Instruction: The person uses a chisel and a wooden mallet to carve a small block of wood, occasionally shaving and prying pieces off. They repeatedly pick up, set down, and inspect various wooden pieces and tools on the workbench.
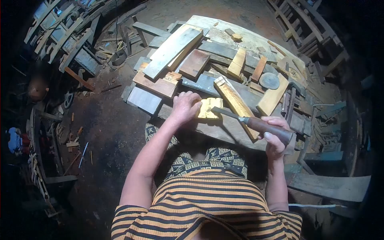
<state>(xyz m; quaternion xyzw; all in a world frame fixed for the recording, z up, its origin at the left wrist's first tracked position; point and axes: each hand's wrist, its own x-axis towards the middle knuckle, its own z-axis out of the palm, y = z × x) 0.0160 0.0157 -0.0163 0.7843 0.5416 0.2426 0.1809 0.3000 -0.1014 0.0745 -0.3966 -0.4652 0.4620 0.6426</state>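
My left hand (186, 106) is closed on the left end of a small yellow carved wood block (207, 108) at the near edge of the workbench. In my right hand (275, 138) is a chisel (260, 125), its thick brown wooden handle gripped with the fingers round it. The steel blade points left, and its tip overlaps the right side of the block. Just right of the block, a long yellow wood strip (236, 102) lies slanting across the bench, passing beneath the chisel.
On the workbench (208, 130) are a long pale board (174, 52), a reddish block (195, 63), a round grey stone (269, 81), a metal clamp (294, 96) and several offcuts. Wooden frames (302, 24) stand at back right. Scraps and a white stick (83, 155) lie on the floor.
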